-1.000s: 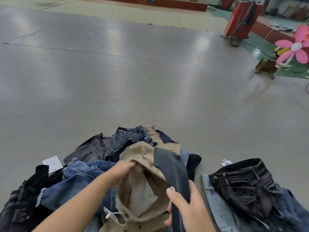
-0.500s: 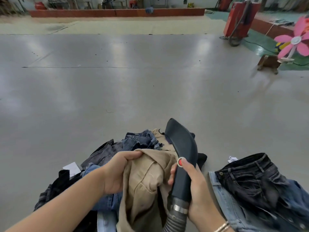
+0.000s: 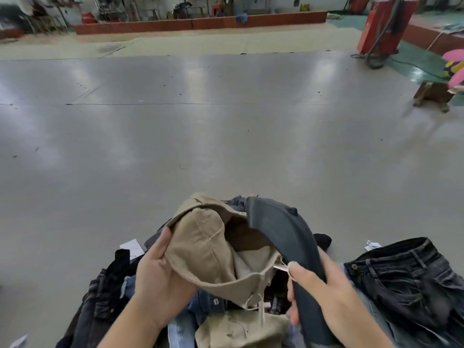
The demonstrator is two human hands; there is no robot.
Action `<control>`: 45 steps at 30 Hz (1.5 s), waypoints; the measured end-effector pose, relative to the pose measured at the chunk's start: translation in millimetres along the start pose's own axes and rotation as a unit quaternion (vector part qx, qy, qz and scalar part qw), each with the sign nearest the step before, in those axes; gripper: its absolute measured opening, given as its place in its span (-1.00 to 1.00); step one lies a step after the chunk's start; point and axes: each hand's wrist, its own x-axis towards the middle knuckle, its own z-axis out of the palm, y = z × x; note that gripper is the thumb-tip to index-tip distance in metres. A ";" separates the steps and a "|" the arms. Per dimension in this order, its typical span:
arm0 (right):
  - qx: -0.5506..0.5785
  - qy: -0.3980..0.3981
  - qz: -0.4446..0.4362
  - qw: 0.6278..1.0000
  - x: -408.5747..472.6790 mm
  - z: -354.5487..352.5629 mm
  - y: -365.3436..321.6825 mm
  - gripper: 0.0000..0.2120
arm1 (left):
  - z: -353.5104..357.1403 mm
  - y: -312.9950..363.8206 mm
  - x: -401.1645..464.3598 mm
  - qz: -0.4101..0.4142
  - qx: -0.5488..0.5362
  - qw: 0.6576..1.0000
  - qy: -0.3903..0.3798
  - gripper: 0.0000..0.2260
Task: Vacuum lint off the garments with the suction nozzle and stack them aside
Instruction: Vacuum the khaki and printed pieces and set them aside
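Observation:
My left hand [image 3: 160, 280] grips a beige garment [image 3: 208, 249], held up and turned partly inside out above the heap. My right hand [image 3: 324, 295] grips the dark grey suction nozzle [image 3: 283, 237], whose curved tip points up and left beside the beige fabric's opening. Below both hands lies a pile of denim and dark garments [image 3: 110, 295]. More beige cloth [image 3: 238, 330] lies at the bottom of the heap. To the right, a stack of dark and blue jeans [image 3: 406, 280] rests on the grey floor.
Wide grey floor [image 3: 200, 136] stretches ahead. A red machine [image 3: 381, 23] with hoses stands at the far right. A small wooden stool [image 3: 434, 94] and a pink fan [image 3: 455, 66] sit at the right edge. White paper tags [image 3: 130, 246] lie by the pile.
The beige garment was lifted higher and opened out by my left hand. The nozzle tilted left toward its opening. The camera view tipped upward, showing more of the room.

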 end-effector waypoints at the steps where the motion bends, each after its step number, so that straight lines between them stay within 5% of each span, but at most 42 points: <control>1: -0.041 -0.026 0.007 0.999 -3.6 0.0 1.8 -0.61 | -1.2 -3.8 -1.4 0.008 0.000 1.000 0.018 -0.52; 5: -0.137 -0.097 0.038 0.985 -9.9 15.5 8.8 -0.53 | -0.4 -12.6 6.9 0.008 0.024 0.997 0.067 -0.49; 18: -0.010 -0.059 0.068 0.996 0.3 26.7 17.7 -0.69 | -6.1 -25.0 15.5 -0.050 0.064 0.994 0.074 -0.51; 25: 0.090 0.136 0.050 0.985 10.1 3.3 9.6 -0.76 | -6.4 -26.2 14.9 -0.060 0.040 0.997 0.027 -0.50; 29: 0.126 0.207 0.015 0.970 8.5 -13.8 9.2 -0.81 | -6.5 -13.2 12.3 0.047 -0.024 0.998 -0.018 -0.43; 33: 0.131 0.160 -0.002 0.978 6.4 -6.5 12.8 -0.70 | 0.0 -29.2 10.0 0.012 -0.009 0.997 -0.070 -0.46; 38: 0.147 0.062 0.010 0.987 13.4 15.0 19.5 -0.74 | -2.6 -39.5 10.0 -0.033 0.045 0.998 -0.016 -0.43; 45: 0.224 0.010 0.019 0.974 16.1 25.0 26.7 -0.72 | 5.5 -34.5 -0.7 -0.041 0.016 0.993 -0.112 -0.55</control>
